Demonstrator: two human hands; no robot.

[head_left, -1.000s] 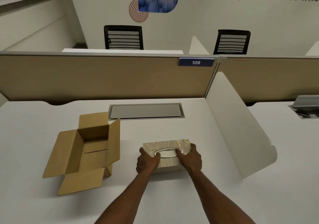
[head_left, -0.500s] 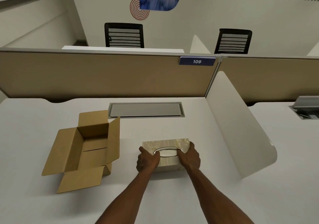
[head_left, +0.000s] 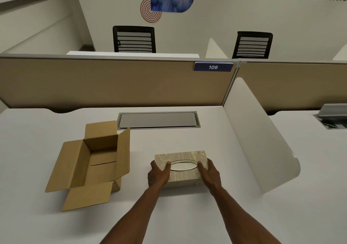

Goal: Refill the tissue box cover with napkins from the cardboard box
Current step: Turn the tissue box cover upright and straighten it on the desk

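The hands [head_left: 185, 174] seem to have slid slightly nearer the person.

White surface [head_left: 187, 215] with a grey cable hatch [head_left: 158, 119]. Tan partition [head_left: 112, 82] behind, blue "109" tag [head_left: 213, 67]. White curved divider [head_left: 259, 140] on the right. Two black mesh chairs [head_left: 134, 39] beyond, wall [head_left: 216, 14] with printed graphics.

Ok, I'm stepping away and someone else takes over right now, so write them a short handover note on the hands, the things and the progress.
Left hand: gripping the left end of the tissue box cover, thumb on top.
Right hand: gripping its right end.
The cover rests upright on the white desk, oval opening up, no napkin showing in it.
Cardboard box: to the left, flaps open; no napkins visible inside from this angle.
Done: cover grasped.
Left: open it, load napkins, close.
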